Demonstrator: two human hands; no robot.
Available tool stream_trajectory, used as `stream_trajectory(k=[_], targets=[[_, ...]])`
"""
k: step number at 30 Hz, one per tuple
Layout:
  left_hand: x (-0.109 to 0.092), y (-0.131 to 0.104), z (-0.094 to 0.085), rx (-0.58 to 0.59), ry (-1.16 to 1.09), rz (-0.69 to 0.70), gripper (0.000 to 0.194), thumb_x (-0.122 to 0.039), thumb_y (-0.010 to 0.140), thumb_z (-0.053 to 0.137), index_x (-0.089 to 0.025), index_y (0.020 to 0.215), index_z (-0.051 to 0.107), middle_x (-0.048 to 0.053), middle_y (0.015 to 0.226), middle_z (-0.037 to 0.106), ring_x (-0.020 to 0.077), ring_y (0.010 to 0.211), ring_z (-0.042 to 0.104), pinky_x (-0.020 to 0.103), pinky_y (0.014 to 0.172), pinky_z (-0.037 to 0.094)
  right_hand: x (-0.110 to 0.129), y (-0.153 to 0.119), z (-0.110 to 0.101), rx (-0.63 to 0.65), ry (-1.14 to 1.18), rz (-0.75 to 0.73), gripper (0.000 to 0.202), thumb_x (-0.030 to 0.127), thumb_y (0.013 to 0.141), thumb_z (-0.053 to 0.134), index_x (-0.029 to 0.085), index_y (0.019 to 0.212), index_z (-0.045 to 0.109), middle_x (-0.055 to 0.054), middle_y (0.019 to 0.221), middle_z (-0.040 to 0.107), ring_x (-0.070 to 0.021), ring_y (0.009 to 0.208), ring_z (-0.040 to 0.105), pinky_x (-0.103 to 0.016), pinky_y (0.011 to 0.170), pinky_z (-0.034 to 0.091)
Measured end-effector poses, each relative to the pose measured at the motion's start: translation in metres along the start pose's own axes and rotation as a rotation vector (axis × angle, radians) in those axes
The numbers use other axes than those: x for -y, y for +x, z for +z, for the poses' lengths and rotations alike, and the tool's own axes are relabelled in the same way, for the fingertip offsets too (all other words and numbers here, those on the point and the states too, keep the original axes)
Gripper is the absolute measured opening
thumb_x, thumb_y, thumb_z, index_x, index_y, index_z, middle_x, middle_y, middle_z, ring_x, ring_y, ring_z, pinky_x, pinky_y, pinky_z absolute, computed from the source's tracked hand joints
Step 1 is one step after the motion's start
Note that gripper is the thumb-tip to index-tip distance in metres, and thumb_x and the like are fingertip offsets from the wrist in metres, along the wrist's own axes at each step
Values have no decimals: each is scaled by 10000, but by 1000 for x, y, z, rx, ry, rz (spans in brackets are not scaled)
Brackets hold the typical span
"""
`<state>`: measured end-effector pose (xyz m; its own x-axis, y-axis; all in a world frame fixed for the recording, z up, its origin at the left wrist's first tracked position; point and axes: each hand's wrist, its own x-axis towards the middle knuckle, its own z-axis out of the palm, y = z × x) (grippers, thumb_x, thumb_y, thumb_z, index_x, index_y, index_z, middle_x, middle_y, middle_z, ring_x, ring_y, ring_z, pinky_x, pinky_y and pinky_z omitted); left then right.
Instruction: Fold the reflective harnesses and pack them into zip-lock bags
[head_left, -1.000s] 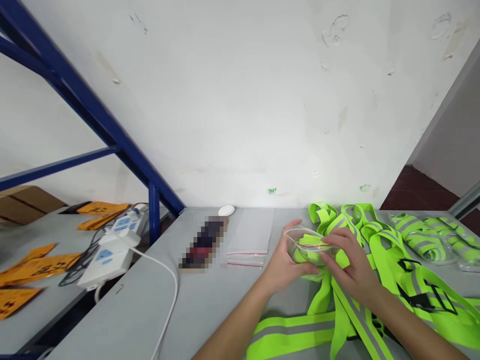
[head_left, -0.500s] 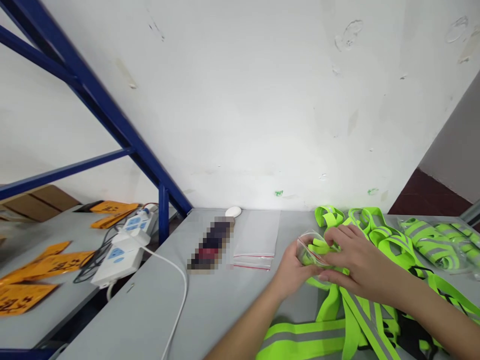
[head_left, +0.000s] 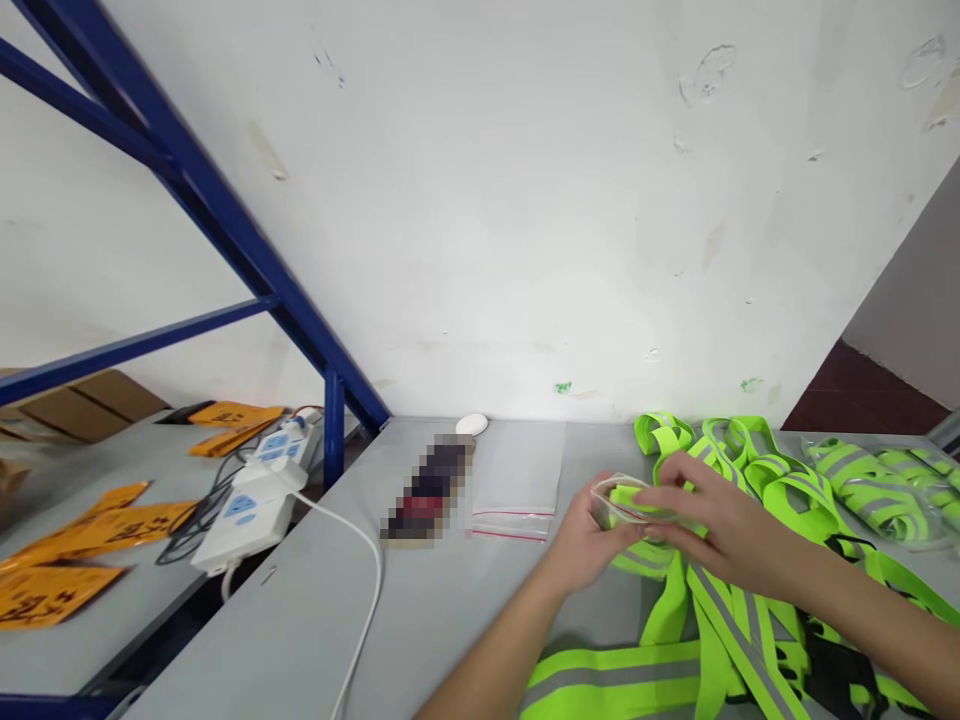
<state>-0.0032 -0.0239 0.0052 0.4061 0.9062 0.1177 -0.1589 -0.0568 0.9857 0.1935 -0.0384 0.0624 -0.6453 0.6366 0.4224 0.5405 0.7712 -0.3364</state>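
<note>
A flat grey tabletop (head_left: pixel 315 600) carries loose grey-striped neon-green fabric straps (head_left: pixel 739 632), bagged neon-green straps (head_left: pixel 870 488), flat clear red-lined plastic bags (head_left: pixel 519 472) and a white oval object (head_left: pixel 472 425).

On my head feed, the left hand (head_left: pixel 586 538) grips a clear bag (head_left: pixel 622 515), the right hand (head_left: pixel 705 528) pinching its mouth, lime strap (head_left: pixel 624 494) inside; loose lime straps (head_left: pixel 795 485) sprawl across the grey table (head_left: pixel 450 620), right side!

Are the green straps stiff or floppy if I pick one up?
Probably floppy: the green straps bend into loose loops. One would likely feel light, since each looks thin and flat. Pulling one might drag others along, because they overlap.
</note>
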Motion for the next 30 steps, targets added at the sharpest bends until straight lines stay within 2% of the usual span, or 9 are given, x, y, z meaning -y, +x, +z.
stream_trajectory(k=[1, 3, 6, 10, 13, 16, 23, 27, 30], targets=[[-1, 1, 0, -23, 21, 19, 333, -383, 734, 769, -160, 951, 649, 38, 888, 639, 182, 839, 605, 258, 744, 466, -4, -4, 1, -70, 65, 79, 214, 302, 948, 527, 247, 1153, 554, -62, 910, 577, -185, 767, 577, -312, 648, 495], [-2, 3, -1, -78, 59, 53, 336, -414, 740, 760, -157, 938, 676, 51, 893, 651, 194, 851, 613, 274, 770, 474, -10, -11, 4, -179, 152, 242, 215, 334, 924, 570, 241, 1114, 538, -52, 898, 610, -188, 770, 609, -303, 635, 508], [-3, 4, 0, -148, 69, 43, 360, -459, 731, 756, -147, 904, 709, 66, 875, 682, 209, 833, 631, 286, 751, 490, -13, -13, 4, -197, 233, 368, 129, 359, 931, 551, 239, 908, 591, -23, 783, 643, -179, 694, 620, -288, 586, 498], [-5, 0, 0, -175, -24, -20, 401, -496, 748, 729, -139, 932, 739, 99, 945, 734, 245, 876, 666, 310, 755, 516, -9, -10, 3, -202, 297, 376, 204, 357, 946, 526, 233, 813, 618, -4, 701, 637, -158, 626, 599, -270, 553, 479], [-7, -1, -1, -198, -37, -26, 321, -440, 769, 731, -162, 928, 755, 92, 1007, 746, 253, 952, 670, 316, 824, 516, -6, -11, 4, -217, 321, 391, 177, 362, 931, 554, 234, 824, 614, -1, 714, 631, -158, 650, 603, -266, 571, 489], [-7, -2, -1, -226, -35, -31, 276, -417, 771, 737, -177, 903, 759, 79, 986, 753, 239, 935, 676, 303, 822, 516, -7, -14, 8, -224, 369, 384, 157, 353, 918, 573, 232, 827, 611, -3, 732, 624, -157, 671, 602, -266, 594, 497], [-7, -2, -4, -283, -101, -53, 408, -462, 691, 791, -168, 963, 713, 93, 995, 744, 234, 878, 690, 307, 768, 537, -13, -21, 20, -372, 527, 382, 116, 323, 911, 594, 226, 862, 633, -35, 797, 667, -184, 752, 640, -299, 660, 534], [-6, -1, -5, -285, -64, 4, 519, -471, 666, 807, -182, 1066, 644, 98, 1038, 717, 242, 920, 679, 323, 788, 536, -12, -23, 21, -424, 448, 325, 63, 257, 912, 594, 234, 866, 633, -27, 787, 670, -179, 736, 638, -300, 652, 517], [-8, 0, -5, -331, 138, 172, 597, -442, 679, 809, -223, 1181, 570, 96, 1149, 657, 252, 1021, 638, 359, 871, 510, -9, -23, 20, -465, 388, 299, 72, 229, 918, 578, 230, 869, 630, -25, 774, 666, -174, 713, 631, -296, 629, 500]])
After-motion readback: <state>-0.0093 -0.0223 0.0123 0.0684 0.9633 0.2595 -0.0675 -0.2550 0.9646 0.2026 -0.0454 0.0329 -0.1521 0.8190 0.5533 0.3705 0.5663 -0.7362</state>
